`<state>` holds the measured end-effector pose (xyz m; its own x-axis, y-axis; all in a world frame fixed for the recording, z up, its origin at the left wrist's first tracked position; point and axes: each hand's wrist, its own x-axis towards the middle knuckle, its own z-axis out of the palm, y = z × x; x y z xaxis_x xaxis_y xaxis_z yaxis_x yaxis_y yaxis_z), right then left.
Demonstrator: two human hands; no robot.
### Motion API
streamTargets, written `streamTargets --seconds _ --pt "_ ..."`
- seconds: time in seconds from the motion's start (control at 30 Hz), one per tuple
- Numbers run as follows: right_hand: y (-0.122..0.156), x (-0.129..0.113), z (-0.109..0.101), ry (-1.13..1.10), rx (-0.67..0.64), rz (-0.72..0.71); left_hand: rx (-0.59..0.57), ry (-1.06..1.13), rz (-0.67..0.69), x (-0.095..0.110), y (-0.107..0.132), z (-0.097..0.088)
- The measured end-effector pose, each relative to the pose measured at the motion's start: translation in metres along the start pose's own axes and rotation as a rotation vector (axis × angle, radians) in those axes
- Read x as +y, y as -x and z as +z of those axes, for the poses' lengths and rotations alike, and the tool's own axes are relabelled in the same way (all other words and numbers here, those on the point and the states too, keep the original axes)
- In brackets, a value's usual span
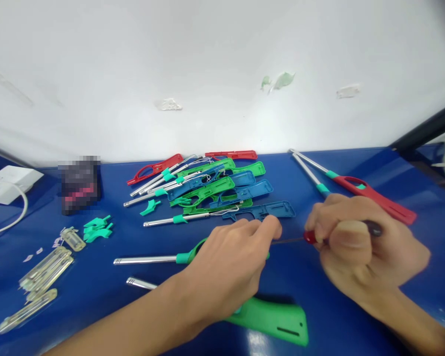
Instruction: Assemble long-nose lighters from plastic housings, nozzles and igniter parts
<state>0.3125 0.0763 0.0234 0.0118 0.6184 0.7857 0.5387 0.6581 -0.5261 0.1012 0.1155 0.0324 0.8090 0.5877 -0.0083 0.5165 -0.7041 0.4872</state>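
Left hand [232, 262] clamped on lighter [184, 257], well off table's [122, 237] back edge; right hand [374, 247] gripping screwdriver [310, 237]: keep shaft [288, 241] straight.

No text, label, brand, number or sign could be read. Dark object [80, 184] at left was pixelated, any print on it lost; paper scraps [28, 258] were too small to tell.
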Motion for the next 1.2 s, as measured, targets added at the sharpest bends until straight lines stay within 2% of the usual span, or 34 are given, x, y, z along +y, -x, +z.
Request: streamTargets --seconds 0.5,0.87,1.2 --pt "-0.005 -0.002 -0.001 0.016 -0.05 -0.025 -0.009 -0.006 0.002 -0.003 0.001 0.001" --pt "0.003 0.001 -0.002 -0.036 -0.043 0.031 0.041 -0.022 0.026 -0.005 -0.001 0.006" --pt "-0.019 -0.006 0.001 0.025 -0.112 -0.018 0.047 -0.007 0.03 -0.006 -0.002 0.007"
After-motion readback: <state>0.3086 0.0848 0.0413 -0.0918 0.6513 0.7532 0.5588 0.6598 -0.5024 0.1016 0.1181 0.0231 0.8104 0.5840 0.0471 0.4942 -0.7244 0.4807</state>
